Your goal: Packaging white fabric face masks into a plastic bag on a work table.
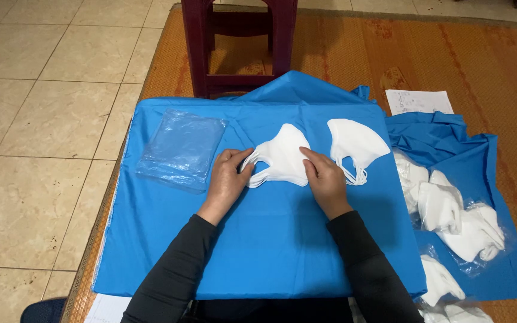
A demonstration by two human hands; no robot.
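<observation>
- A stack of white face masks [282, 157] is seen lying on a blue cloth [270, 239], near the middle of its far half.
- The left hand [227, 178] is placed at the stack's left end; its fingers are curled around the ear loops there, grasping them.
- The right hand [324, 176] is laid on the stack's right lower edge; its fingertips are pressed down on the masks, and the thumb is tucked against the edge.
- A second stack of masks [357, 143] is found just beside the first, to the right, not touched.
- A pile of clear plastic bags [181, 149] is noted left of the hands, on the cloth.
- Bagged masks [456, 221] are heaped at the right on further blue cloth.
- A dark red stool [237, 42] stands beyond the cloth on a woven mat [450, 54]; a sheet of paper [419, 101] lies on the mat.
</observation>
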